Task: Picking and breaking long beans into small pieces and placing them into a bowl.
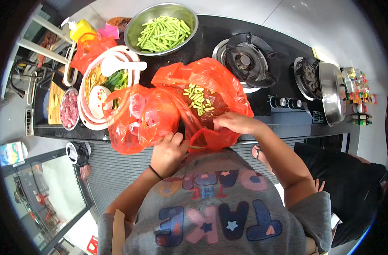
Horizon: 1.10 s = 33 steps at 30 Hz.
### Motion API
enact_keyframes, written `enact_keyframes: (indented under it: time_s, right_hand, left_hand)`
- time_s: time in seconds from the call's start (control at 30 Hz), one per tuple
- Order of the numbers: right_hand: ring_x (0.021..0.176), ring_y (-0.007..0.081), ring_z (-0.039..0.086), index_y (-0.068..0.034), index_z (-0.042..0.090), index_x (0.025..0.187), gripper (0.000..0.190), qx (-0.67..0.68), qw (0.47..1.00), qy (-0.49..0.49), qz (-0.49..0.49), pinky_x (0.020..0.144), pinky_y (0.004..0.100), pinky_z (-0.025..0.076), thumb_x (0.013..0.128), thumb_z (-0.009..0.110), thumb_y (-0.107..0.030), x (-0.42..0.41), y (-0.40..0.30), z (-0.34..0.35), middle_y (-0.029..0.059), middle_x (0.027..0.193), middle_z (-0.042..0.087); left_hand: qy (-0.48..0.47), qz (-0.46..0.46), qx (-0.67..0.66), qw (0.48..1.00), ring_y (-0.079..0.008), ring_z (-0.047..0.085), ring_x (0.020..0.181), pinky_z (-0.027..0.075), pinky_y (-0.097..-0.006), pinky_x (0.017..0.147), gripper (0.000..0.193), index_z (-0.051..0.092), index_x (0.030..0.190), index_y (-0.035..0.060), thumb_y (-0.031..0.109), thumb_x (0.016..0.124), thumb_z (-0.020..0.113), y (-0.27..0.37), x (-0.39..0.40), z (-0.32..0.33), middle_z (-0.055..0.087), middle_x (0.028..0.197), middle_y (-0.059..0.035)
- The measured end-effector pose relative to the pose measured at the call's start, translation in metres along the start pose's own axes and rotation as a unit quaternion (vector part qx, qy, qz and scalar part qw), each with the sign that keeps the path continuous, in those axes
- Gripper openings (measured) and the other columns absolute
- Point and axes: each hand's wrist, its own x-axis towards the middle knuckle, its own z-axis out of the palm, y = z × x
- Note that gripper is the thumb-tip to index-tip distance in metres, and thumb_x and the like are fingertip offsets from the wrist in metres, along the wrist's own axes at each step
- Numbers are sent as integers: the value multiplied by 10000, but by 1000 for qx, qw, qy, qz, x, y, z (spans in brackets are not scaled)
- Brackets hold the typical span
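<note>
My left hand (169, 152) is at the counter's front edge with its fingers curled. A slim green bean (196, 147) sticks out from its fingertips. My right hand (233, 122) reaches into an open red plastic bag (202, 71); its fingertips are partly hidden there, so whether they hold anything is unclear. Short cut green bean pieces (198, 98) lie inside that bag. Beside it, left of centre, sits a second red plastic bag (143, 118) with its contents mostly hidden. Behind both, a steel bowl (194, 24) contains many cut green beans (163, 34).
A pink-rimmed basin (83, 110) holds greens, a small bowl and a white ladle (123, 66). Left of it are a bowl of raw meat (69, 108) and a wooden cutting board (55, 106). Gas burners (245, 60) and a steel pan (331, 92) stand right. A person in black (340, 188) bends nearby.
</note>
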Motion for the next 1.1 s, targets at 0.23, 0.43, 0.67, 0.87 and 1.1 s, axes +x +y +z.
enact_keyframes:
  time_s: [0.23, 0.43, 0.67, 0.87, 1.1]
  right_hand:
    - [1017, 378, 523, -14, 516, 1122, 308, -172, 874, 442, -110, 887, 427, 415, 843, 494, -143, 32, 9, 1, 223, 1049, 569]
    - [1087, 387, 486, 28, 423, 1210, 415, -211, 827, 509, -112, 929, 423, 397, 805, 473, -49, 36, 5, -18, 270, 1168, 493]
    - [1050, 334, 541, -29, 444, 1218, 403, -223, 878, 421, -50, 878, 409, 436, 818, 401, -46, 43, -14, -27, 212, 1156, 544]
    - [1066, 294, 554, -54, 453, 1250, 411, -438, 826, 355, 14, 868, 396, 453, 847, 391, -105, 60, 23, -26, 144, 1321, 441]
    - [1020, 287, 575, -22, 456, 1232, 402, -538, 773, 332, 50, 817, 366, 482, 844, 411, -119, 62, 7, -29, 181, 1262, 473]
  left_hand:
    - [58, 71, 50, 995, -211, 517, 822, 434, -343, 704, 194, 639, 845, 85, 130, 682, 545, 0, 68, -17, 547, 869, -31]
    - [-160, 57, -55, 984, -282, 533, 990, 426, -373, 851, 270, 647, 921, 64, 0, 703, 501, -37, 104, 31, 592, 985, -97]
    - [-59, -70, -88, 992, -384, 581, 894, 452, -450, 814, 251, 571, 1014, -2, 70, 808, 447, -68, 195, 53, 599, 951, -255]
    - [-167, -39, 20, 985, -340, 627, 832, 474, -433, 794, 217, 635, 927, 7, 86, 783, 493, -102, 227, 32, 634, 916, -214]
    - [-193, -2, -35, 980, -354, 557, 997, 444, -403, 864, 399, 507, 1204, 48, 72, 806, 509, -94, 214, 21, 575, 1081, -224]
